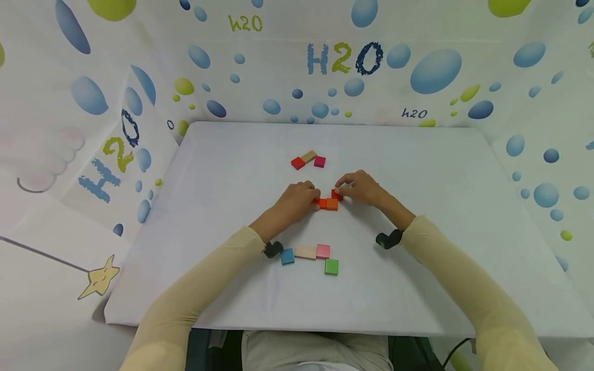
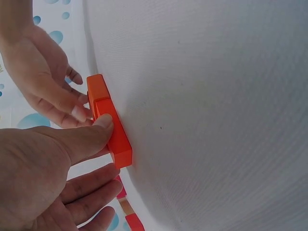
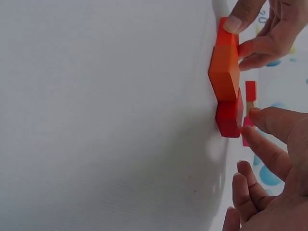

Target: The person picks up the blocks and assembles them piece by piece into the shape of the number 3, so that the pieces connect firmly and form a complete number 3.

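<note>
Left grip (image 1: 297,201) was pinched on red-orange block (image 2: 121,139); right grip (image 1: 362,188) was held relaxed just beside red block (image 3: 228,119), contact unclear. Orange block (image 1: 332,204) was set between both blocks, all roughly midway between bench (image 1: 417,293) left and right edges.

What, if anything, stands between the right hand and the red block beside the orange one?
Nothing visible does. The right hand is right at the red block. The orange block adjoins it on the side toward the left hand, so it isn't in between.
</note>
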A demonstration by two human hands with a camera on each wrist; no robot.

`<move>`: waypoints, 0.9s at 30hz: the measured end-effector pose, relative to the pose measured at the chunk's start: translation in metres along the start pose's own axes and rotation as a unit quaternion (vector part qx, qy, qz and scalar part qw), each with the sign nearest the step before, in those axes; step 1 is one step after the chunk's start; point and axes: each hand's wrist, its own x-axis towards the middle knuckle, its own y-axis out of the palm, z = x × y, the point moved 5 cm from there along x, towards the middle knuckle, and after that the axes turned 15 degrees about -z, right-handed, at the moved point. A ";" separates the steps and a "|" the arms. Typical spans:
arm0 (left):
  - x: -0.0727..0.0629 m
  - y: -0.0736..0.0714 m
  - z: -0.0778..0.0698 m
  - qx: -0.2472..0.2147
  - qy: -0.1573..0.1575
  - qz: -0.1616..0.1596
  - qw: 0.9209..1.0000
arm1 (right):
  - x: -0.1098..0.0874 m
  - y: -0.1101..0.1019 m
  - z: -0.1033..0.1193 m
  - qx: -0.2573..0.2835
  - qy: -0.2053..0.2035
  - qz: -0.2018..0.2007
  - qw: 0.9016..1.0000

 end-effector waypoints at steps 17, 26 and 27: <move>0.001 0.001 -0.001 -0.004 0.000 -0.008 1.000 | 0.062 -0.001 0.020 -0.113 0.039 -0.065 0.991; -0.001 -0.002 -0.001 -0.002 -0.004 -0.005 1.000 | 0.082 0.013 0.034 -0.134 0.029 -0.070 0.988; -0.001 -0.002 0.000 -0.002 -0.004 -0.006 1.000 | 0.083 0.016 0.035 -0.134 0.029 -0.072 0.988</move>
